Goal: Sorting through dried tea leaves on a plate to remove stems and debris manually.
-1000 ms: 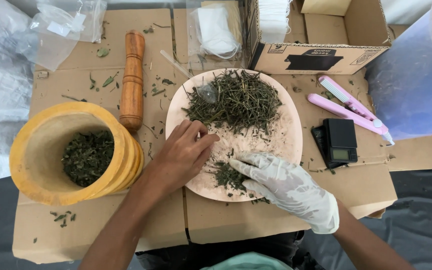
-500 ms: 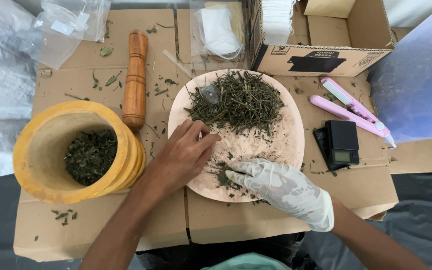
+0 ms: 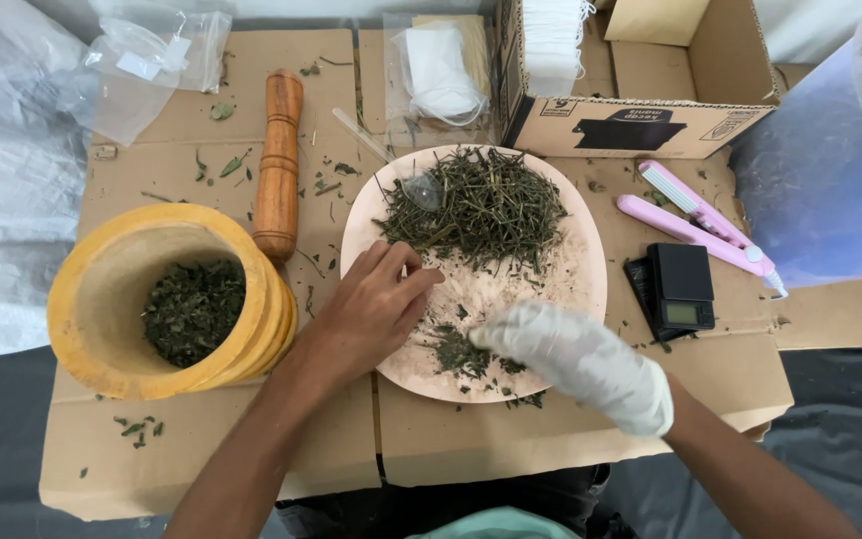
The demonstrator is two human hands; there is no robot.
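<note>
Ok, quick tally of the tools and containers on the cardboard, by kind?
Wooden mortar: 1
Wooden pestle: 1
Round plate: 1
Pink sealer: 1
Black pocket scale: 1
Cardboard box: 1
Clear plastic bags: 2
Total: 8
</note>
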